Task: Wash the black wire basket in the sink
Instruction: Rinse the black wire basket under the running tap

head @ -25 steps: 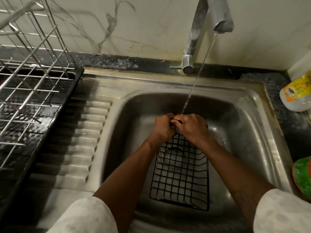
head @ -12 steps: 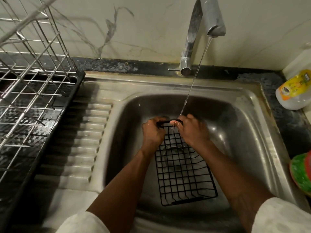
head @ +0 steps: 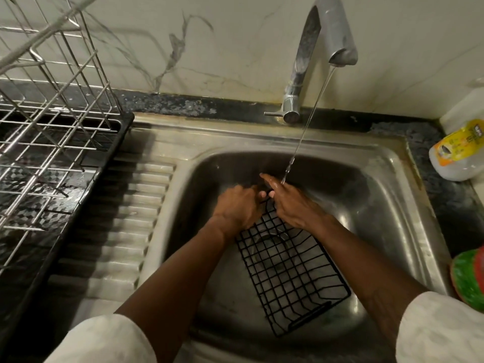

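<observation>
Two hands meet at the far rim of a black wire basket (head: pixel 293 279) below the faucet (head: pixel 324 35). The fingers of the left hand (head: pixel 237 205) curl round the rim wire. Those of the right hand (head: pixel 290 203) lie nearly straight and wet under the thin stream (head: pixel 306 127), gripping nothing that shows. The basket sits in the steel sink (head: pixel 392 158), directly beneath the faucet. Thorough washing likely calls for a firm left-hand hold, rubbing wire by wire and turning the grid through the water.
</observation>
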`<act>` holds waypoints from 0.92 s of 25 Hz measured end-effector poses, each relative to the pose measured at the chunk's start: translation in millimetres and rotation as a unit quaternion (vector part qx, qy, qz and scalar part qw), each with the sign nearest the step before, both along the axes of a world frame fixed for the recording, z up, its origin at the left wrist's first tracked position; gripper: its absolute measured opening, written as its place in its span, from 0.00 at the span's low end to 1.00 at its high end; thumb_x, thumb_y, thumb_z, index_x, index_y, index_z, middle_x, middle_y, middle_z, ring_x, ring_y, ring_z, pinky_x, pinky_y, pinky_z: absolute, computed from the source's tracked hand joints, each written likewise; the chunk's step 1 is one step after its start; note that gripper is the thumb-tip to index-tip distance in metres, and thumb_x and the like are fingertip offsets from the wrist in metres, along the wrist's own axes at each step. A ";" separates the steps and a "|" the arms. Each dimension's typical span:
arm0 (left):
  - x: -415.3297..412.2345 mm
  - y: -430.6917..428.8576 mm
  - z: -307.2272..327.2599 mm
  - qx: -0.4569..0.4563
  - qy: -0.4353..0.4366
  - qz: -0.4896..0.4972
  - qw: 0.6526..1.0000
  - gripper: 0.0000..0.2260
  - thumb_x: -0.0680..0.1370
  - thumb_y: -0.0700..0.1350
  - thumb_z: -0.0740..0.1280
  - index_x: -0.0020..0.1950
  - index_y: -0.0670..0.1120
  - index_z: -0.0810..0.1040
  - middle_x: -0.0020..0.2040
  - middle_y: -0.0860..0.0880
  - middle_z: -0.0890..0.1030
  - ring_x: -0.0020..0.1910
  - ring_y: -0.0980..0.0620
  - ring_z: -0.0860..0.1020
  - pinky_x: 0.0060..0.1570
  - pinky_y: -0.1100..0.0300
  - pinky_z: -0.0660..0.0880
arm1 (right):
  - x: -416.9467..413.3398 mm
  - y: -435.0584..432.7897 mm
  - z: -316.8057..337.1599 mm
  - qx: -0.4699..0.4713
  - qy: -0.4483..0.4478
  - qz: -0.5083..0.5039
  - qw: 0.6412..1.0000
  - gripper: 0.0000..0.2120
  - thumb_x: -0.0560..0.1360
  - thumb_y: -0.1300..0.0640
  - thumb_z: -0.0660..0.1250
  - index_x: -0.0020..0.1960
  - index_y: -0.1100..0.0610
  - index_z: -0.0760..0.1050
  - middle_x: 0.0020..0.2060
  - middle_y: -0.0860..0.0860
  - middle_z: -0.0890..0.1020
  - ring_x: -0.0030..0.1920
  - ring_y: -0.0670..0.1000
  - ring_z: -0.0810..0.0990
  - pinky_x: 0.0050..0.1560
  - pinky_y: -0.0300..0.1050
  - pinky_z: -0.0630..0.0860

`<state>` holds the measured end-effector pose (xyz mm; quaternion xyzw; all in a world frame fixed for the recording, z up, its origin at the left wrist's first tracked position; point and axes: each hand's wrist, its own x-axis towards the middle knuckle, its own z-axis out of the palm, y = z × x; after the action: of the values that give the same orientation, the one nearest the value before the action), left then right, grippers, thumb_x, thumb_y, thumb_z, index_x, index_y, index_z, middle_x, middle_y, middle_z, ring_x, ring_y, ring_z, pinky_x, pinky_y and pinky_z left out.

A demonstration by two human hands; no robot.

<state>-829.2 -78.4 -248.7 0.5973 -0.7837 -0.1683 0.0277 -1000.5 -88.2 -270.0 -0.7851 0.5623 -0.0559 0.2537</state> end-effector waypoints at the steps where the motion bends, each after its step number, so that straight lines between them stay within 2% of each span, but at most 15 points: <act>1: 0.2 2.9 -1.4 -0.008 -0.017 -0.012 1.000 0.15 0.84 0.54 0.57 0.66 0.50 0.74 0.53 0.43 0.81 0.49 0.42 0.81 0.41 0.55 0.70 | -1.4 0.8 -1.3 -0.049 0.026 -0.015 0.998 0.29 0.82 0.59 0.61 0.80 0.47 0.58 0.70 0.57 0.75 0.62 0.59 0.80 0.62 0.54 0.78; 2: 1.2 6.7 -2.0 -0.010 -0.023 -0.012 1.000 0.14 0.85 0.52 0.56 0.66 0.49 0.74 0.51 0.44 0.81 0.46 0.44 0.81 0.40 0.55 0.69 | -1.5 3.8 -1.6 -0.108 0.072 -0.039 0.991 0.23 0.82 0.53 0.61 0.77 0.49 0.66 0.64 0.56 0.81 0.56 0.59 0.83 0.55 0.53 0.81; 4: 2.5 14.6 -2.5 0.000 -0.013 0.016 1.000 0.13 0.84 0.51 0.56 0.64 0.48 0.74 0.42 0.49 0.78 0.37 0.50 0.77 0.35 0.58 0.67 | 2.6 11.0 -3.7 -0.186 0.153 -0.090 0.966 0.16 0.83 0.46 0.59 0.64 0.50 0.79 0.48 0.53 0.86 0.44 0.56 0.85 0.45 0.50 0.81; 5: 2.8 17.0 -3.2 0.008 -0.010 0.032 0.999 0.12 0.83 0.51 0.56 0.62 0.48 0.74 0.38 0.51 0.74 0.33 0.53 0.73 0.33 0.59 0.66 | 7.5 12.7 -6.6 -0.197 0.159 -0.104 0.962 0.15 0.83 0.46 0.59 0.59 0.50 0.82 0.43 0.52 0.86 0.41 0.54 0.85 0.42 0.48 0.81; 7: 1.0 18.7 -1.3 0.012 -0.010 0.052 0.999 0.15 0.81 0.53 0.56 0.64 0.48 0.72 0.35 0.53 0.69 0.31 0.54 0.69 0.35 0.57 0.65 | 21.2 15.6 -9.1 -0.189 0.102 -0.128 0.968 0.14 0.83 0.49 0.59 0.57 0.49 0.83 0.40 0.52 0.86 0.38 0.54 0.84 0.39 0.48 0.80; 10: -3.0 15.9 -5.0 0.042 0.058 0.041 0.997 0.22 0.81 0.61 0.54 0.69 0.50 0.66 0.42 0.48 0.77 0.39 0.46 0.76 0.43 0.53 0.72 | 34.5 18.1 -8.5 -0.187 0.005 -0.164 0.969 0.14 0.82 0.47 0.60 0.52 0.50 0.84 0.37 0.51 0.85 0.36 0.54 0.82 0.39 0.47 0.79; 12: -2.6 10.7 -12.4 0.081 0.113 0.038 0.990 0.21 0.80 0.59 0.58 0.69 0.51 0.64 0.49 0.43 0.82 0.46 0.40 0.81 0.48 0.49 0.77 | 32.9 15.8 -8.2 -0.187 -0.003 -0.163 0.969 0.15 0.82 0.44 0.61 0.48 0.51 0.83 0.35 0.51 0.84 0.34 0.53 0.81 0.38 0.46 0.78; 14: 1.6 7.9 -13.7 0.105 0.123 0.053 0.985 0.22 0.77 0.51 0.62 0.71 0.53 0.64 0.53 0.41 0.82 0.50 0.38 0.81 0.50 0.48 0.79 | 27.7 10.2 -11.4 -0.176 -0.012 -0.090 0.980 0.09 0.82 0.51 0.63 0.53 0.51 0.82 0.40 0.53 0.85 0.37 0.55 0.83 0.38 0.47 0.79; 15: 2.4 8.9 -12.2 0.110 0.124 0.070 0.984 0.23 0.76 0.49 0.63 0.71 0.53 0.65 0.53 0.42 0.82 0.50 0.38 0.81 0.50 0.48 0.78 | 23.5 8.1 -11.7 -0.166 -0.009 -0.041 0.985 0.11 0.80 0.56 0.64 0.60 0.51 0.80 0.45 0.54 0.85 0.40 0.55 0.84 0.40 0.47 0.80; 16: 2.0 9.8 -10.8 0.109 0.130 0.090 0.981 0.23 0.76 0.47 0.63 0.71 0.54 0.65 0.54 0.42 0.82 0.51 0.39 0.81 0.51 0.48 0.78 | 17.5 7.3 -13.3 -0.160 0.000 -0.003 0.987 0.16 0.79 0.60 0.64 0.65 0.51 0.78 0.49 0.54 0.85 0.43 0.55 0.84 0.42 0.47 0.81; 17: 1.0 9.6 -10.3 0.110 0.137 0.113 0.978 0.22 0.76 0.45 0.64 0.70 0.54 0.67 0.55 0.43 0.82 0.51 0.39 0.80 0.52 0.48 0.78 | 9.2 8.3 -14.6 -0.167 0.013 0.003 0.986 0.18 0.79 0.60 0.63 0.67 0.49 0.77 0.50 0.53 0.85 0.44 0.55 0.84 0.43 0.47 0.82; 19: -1.2 8.0 -10.2 0.111 0.159 0.157 0.968 0.19 0.77 0.42 0.64 0.67 0.54 0.69 0.55 0.43 0.81 0.50 0.41 0.80 0.53 0.48 0.79 | -5.8 15.2 -10.4 -0.186 0.063 -0.056 0.979 0.13 0.83 0.50 0.60 0.62 0.46 0.79 0.46 0.51 0.86 0.42 0.53 0.84 0.41 0.45 0.79; 21: -4.8 8.5 -12.5 0.119 0.153 0.178 0.965 0.19 0.77 0.41 0.64 0.67 0.53 0.69 0.55 0.43 0.81 0.51 0.41 0.80 0.53 0.48 0.79 | -12.5 22.4 -7.9 -0.163 0.082 -0.116 0.976 0.18 0.83 0.40 0.56 0.53 0.47 0.82 0.37 0.49 0.84 0.38 0.52 0.82 0.37 0.42 0.70; 23: -8.4 10.5 -14.0 0.117 0.133 0.164 0.970 0.21 0.77 0.40 0.63 0.69 0.52 0.68 0.54 0.43 0.80 0.51 0.40 0.79 0.51 0.49 0.78 | -4.6 20.8 -7.4 -0.136 0.095 -0.161 0.973 0.26 0.79 0.31 0.56 0.43 0.49 0.80 0.30 0.47 0.79 0.33 0.50 0.79 0.33 0.40 0.65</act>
<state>-837.7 -67.9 -262.6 0.6891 -0.6388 -0.3303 0.0891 -1005.1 -67.4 -277.4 -0.7130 0.6900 -0.0971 0.0779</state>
